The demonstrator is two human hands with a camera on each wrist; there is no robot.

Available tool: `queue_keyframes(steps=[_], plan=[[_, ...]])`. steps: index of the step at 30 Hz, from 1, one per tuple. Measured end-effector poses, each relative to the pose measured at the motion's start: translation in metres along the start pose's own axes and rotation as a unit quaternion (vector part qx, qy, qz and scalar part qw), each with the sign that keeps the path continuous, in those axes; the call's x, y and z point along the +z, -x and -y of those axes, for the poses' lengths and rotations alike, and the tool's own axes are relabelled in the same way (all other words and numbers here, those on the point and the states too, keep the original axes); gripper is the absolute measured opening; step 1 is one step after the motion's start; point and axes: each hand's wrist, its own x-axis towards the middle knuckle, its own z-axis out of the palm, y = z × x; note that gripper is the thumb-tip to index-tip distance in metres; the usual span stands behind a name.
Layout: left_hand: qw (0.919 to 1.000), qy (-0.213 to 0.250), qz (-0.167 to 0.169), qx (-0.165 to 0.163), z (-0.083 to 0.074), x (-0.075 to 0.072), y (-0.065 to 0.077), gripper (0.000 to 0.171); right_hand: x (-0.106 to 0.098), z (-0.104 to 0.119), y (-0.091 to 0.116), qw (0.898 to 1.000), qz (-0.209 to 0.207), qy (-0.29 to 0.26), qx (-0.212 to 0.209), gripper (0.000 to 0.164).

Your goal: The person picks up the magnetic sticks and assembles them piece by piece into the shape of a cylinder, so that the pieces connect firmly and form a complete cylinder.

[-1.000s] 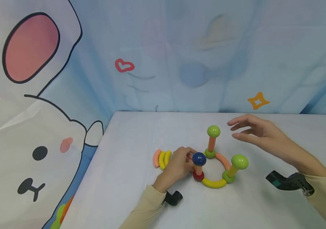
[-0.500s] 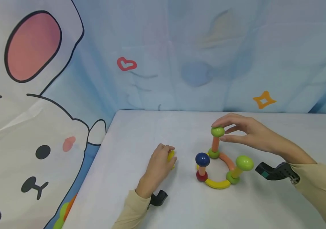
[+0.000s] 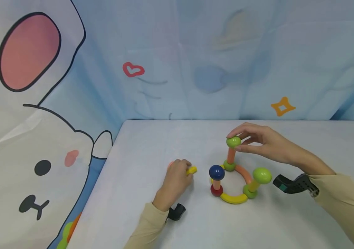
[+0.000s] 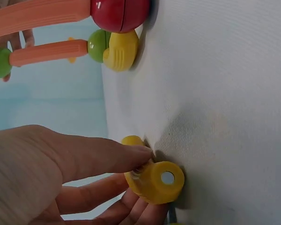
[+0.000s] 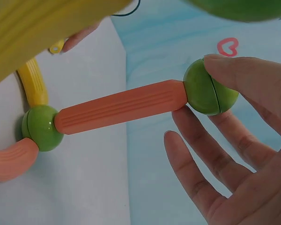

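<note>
My left hand (image 3: 174, 181) pinches a yellow curved magnetic stick (image 3: 192, 170) between thumb and fingers, close to the tabletop. In the left wrist view, a round silver magnet shows in the end of this yellow stick (image 4: 161, 187). To the right stands a ring of curved sticks and balls with three uprights. My right hand (image 3: 259, 141) holds the green ball (image 3: 233, 141) topping the back upright, an orange stick (image 3: 231, 155). A blue ball (image 3: 216, 172) tops the left upright; another green ball (image 3: 262, 175) tops the leaning right one.
The ring's base has a red ball (image 3: 216, 190), a yellow curved stick (image 3: 233, 199) at the front and an orange curved stick (image 3: 244, 174) behind. Part of a loose orange piece (image 3: 170, 164) shows behind my left hand. A blue curtain (image 3: 177, 62) hangs beyond the table.
My left hand has moved left, away from the ring, and picked up a yellow curved stick. My right hand has come left onto the back green ball and holds it.
</note>
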Motion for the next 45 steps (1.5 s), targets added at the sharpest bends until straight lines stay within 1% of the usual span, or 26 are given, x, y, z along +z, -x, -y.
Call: queue_keyframes(steps=[3, 6, 8, 11, 13, 14, 15, 18, 20, 22, 24, 26, 30, 33, 35, 38, 42, 45], plan=[[0.9995, 0.022, 0.022, -0.011, -0.001, -0.001, -0.004, 0.02, 0.001, 0.0, 0.0, 1.0, 0.001, -0.002, 0.004, 0.038], [0.9953, 0.082, 0.048, -0.021, -0.002, -0.004, -0.008, 0.018, 0.002, 0.001, -0.001, 1.0, 0.001, 0.001, 0.008, 0.038], [0.9895, 0.129, 0.061, -0.021, -0.003, -0.009, -0.013, 0.021, 0.002, 0.002, -0.001, 1.0, 0.0, 0.005, 0.014, 0.038], [0.9775, 0.196, 0.075, -0.02, -0.007, -0.019, -0.022, 0.027, 0.002, 0.003, -0.002, 1.0, -0.002, 0.007, 0.023, 0.039], [0.9668, 0.243, 0.076, -0.016, -0.011, -0.026, -0.029, 0.031, 0.003, 0.003, -0.002, 1.0, -0.003, 0.006, 0.026, 0.039], [0.9598, 0.27, 0.075, -0.014, -0.014, -0.029, -0.031, 0.032, 0.003, 0.003, -0.003, 1.0, -0.003, 0.003, 0.027, 0.04], [0.9518, 0.297, 0.076, -0.012, -0.016, -0.032, -0.034, 0.033, 0.004, 0.003, -0.003, 1.0, -0.003, 0.002, 0.026, 0.04], [0.9217, 0.379, 0.081, -0.003, -0.024, -0.038, -0.042, 0.033, 0.004, 0.002, -0.003, 1.0, -0.006, 0.0, 0.022, 0.041], [0.9078, 0.41, 0.088, 0.003, -0.029, -0.04, -0.046, 0.033, 0.005, 0.001, -0.004, 1.0, -0.009, 0.001, 0.021, 0.043], [0.8998, 0.425, 0.096, 0.01, -0.032, -0.042, -0.049, 0.033, 0.005, 0.001, -0.004, 1.0, -0.012, 0.005, 0.021, 0.043], [0.8982, 0.427, 0.103, 0.015, -0.035, -0.042, -0.051, 0.033, 0.005, 0.001, -0.004, 1.0, -0.015, 0.007, 0.023, 0.043], [0.899, 0.424, 0.107, 0.021, -0.038, -0.043, -0.052, 0.032, 0.005, 0.001, -0.004, 1.0, -0.017, 0.01, 0.024, 0.043], [0.9041, 0.412, 0.108, 0.034, -0.041, -0.044, -0.052, 0.029, 0.005, 0.002, -0.004, 0.999, -0.019, 0.011, 0.025, 0.043], [0.9071, 0.405, 0.109, 0.033, -0.041, -0.046, -0.052, 0.027, 0.005, 0.003, -0.004, 0.999, -0.018, 0.011, 0.027, 0.043], [0.9059, 0.407, 0.115, 0.027, -0.041, -0.047, -0.051, 0.027, 0.006, 0.003, -0.004, 0.999, -0.017, 0.01, 0.029, 0.043], [0.8992, 0.416, 0.135, 0.016, -0.041, -0.048, -0.051, 0.029, 0.005, 0.003, -0.004, 0.999, -0.017, 0.011, 0.03, 0.043], [0.8811, 0.441, 0.171, 0.002, -0.04, -0.048, -0.053, 0.032, 0.005, 0.003, -0.003, 0.999, -0.017, 0.011, 0.033, 0.043], [0.8687, 0.459, 0.187, -0.002, -0.039, -0.046, -0.055, 0.033, 0.003, 0.003, -0.002, 0.999, -0.016, 0.019, 0.037, 0.044]])
